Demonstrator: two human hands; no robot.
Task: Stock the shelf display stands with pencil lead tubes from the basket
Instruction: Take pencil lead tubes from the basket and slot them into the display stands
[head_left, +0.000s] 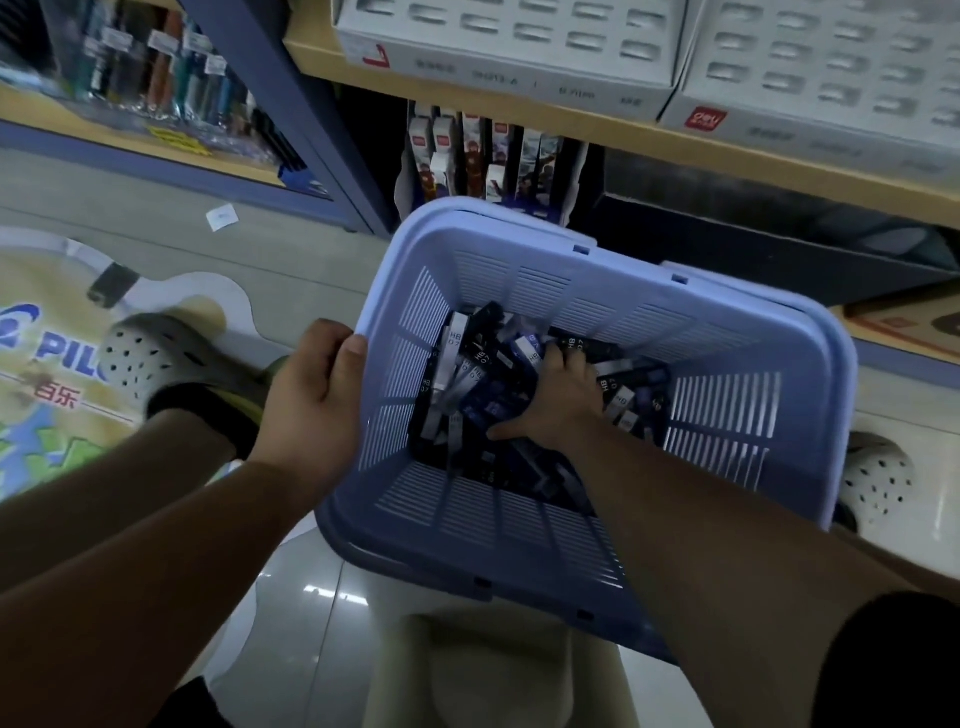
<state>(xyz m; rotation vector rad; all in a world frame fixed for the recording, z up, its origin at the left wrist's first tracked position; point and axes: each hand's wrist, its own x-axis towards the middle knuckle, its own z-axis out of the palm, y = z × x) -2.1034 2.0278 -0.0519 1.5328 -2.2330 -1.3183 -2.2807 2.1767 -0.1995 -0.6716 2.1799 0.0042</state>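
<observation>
Basket: we look down into a light blue slatted plastic basket (587, 249), held low in front of a tan shop shelf (571, 117), with its opening facing us
Basket contents: a loose heap of small black, dark blue and silver pencil lead tubes (467, 374), several marked HB, covers the basket floor
Left hand: our left hand (317, 395) grips the basket's left rim, with the thumb hooked over the edge and the fingers wrapped around the outside
Right hand: our right hand (556, 400) is deep inside the basket, its fingers curled down into the heap and closed on a few tubes, its thumb spread to the left
Display stands: two white cardboard display stands (509, 36) with rows of oval slots sit on the shelf above the basket; we cannot tell what the slots hold
Lower shelf: upright illustrated packets (483, 156) stand in a row just behind the basket's far rim
Floor: grey perforated clogs (145, 358) are on the floor on either side of the basket
</observation>
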